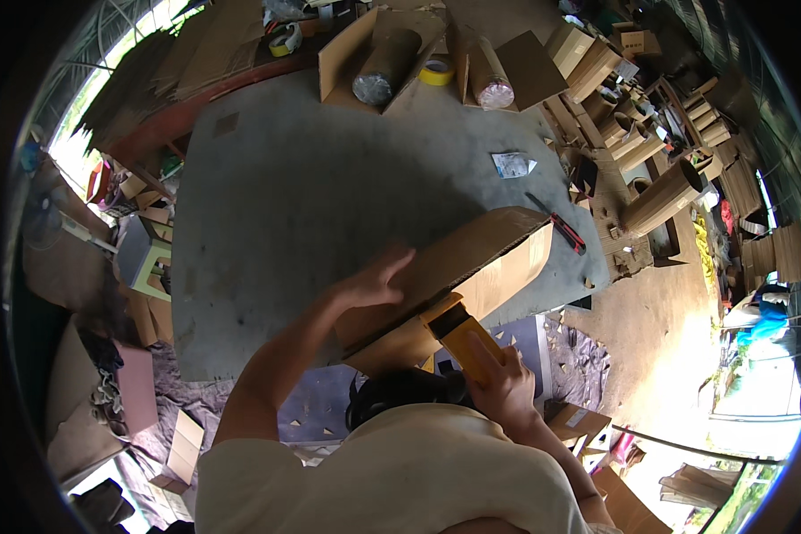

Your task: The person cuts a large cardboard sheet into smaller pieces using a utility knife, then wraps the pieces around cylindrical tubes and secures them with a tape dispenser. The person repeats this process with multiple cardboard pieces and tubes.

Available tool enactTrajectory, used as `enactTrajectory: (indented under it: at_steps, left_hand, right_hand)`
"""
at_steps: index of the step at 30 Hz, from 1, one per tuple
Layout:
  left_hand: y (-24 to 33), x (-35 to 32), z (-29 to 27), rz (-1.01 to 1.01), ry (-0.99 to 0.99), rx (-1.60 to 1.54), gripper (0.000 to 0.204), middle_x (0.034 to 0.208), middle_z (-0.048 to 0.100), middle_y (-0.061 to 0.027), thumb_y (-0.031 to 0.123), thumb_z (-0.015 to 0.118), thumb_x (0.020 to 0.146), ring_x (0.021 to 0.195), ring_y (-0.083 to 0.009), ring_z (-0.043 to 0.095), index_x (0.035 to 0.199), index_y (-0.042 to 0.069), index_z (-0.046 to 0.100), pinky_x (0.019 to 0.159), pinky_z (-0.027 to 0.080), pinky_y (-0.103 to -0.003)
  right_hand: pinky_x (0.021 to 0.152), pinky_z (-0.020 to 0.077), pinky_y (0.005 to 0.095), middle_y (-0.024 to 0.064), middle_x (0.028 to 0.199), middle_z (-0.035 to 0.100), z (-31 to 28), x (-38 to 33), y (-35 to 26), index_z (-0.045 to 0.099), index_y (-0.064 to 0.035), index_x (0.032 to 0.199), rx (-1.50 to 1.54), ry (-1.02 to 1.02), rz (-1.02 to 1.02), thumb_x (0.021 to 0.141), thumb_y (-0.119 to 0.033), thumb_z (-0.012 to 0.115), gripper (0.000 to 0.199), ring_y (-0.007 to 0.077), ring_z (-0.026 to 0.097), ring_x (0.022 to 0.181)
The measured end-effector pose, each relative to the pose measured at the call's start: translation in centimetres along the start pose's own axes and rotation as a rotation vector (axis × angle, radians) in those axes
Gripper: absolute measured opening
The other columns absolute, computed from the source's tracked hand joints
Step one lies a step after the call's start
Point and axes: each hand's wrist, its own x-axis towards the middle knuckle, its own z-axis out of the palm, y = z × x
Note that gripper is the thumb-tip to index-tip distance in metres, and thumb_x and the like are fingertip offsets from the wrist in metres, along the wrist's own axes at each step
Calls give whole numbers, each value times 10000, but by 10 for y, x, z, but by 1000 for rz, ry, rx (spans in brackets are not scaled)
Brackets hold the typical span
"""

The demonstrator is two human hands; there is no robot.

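A long brown cardboard box lies tilted across the near edge of the table, one long side toward me. My left hand is at its far left side, fingers spread, thumb apart; it seems to rest against the cardboard rather than wrap round it. My right hand is closed round a yellow carton stapler-like tool, whose exact kind I cannot make out. The tool's head, with a dark slot, meets the near edge of the box. A red-handled utility knife lies just beyond the box's right end.
The grey table fills the middle. At its far side stand two opened cartons with wrapped rolls, beside a yellow tape roll. A small packet lies on the right. Cardboard tubes crowd the right; flat cardboard sheets are stacked far left.
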Motion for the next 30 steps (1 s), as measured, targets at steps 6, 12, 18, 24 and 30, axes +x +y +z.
enactTrajectory:
  at_steps: [6,12,18,24,30]
  left_hand:
    - [108,13,-57,-305,-349,-259,724,1093,571,-173,206,684,655,998,-304,560,1296,84,370,828,447,-351]
    - [100,11,-41,-351,-303,0,668,997,605,-169,176,734,592,933,-299,586,1200,68,479,781,465,-355]
    - [90,3,-43,-330,-366,-116,667,989,620,-159,329,740,632,909,-287,600,1195,75,487,753,469,-340]
    - [129,19,-16,-470,-193,241,611,906,637,-144,503,649,662,836,-297,613,1097,86,549,713,482,-374]
    - [114,20,-6,-441,-150,365,644,880,643,-146,544,646,642,807,-307,619,1098,97,564,716,487,-383]
  right_hand:
    - [492,502,368,146,760,514,-15,9,12,508,-238,1214,16,-21,-46,648,-244,693,595,285,583,537]
    - [475,499,369,173,794,470,-5,-37,30,428,-238,1279,-42,-56,-82,626,-251,688,703,296,583,566]
    - [507,511,376,192,801,495,29,-48,45,389,-211,1302,13,-208,-44,675,-253,660,685,306,603,615]
    - [558,522,353,212,852,580,6,10,15,503,-46,1153,-83,-491,-39,703,-210,607,491,304,615,707]
    - [606,520,298,135,839,636,29,25,-28,639,-19,894,-445,-458,-57,699,-186,582,264,234,616,808]
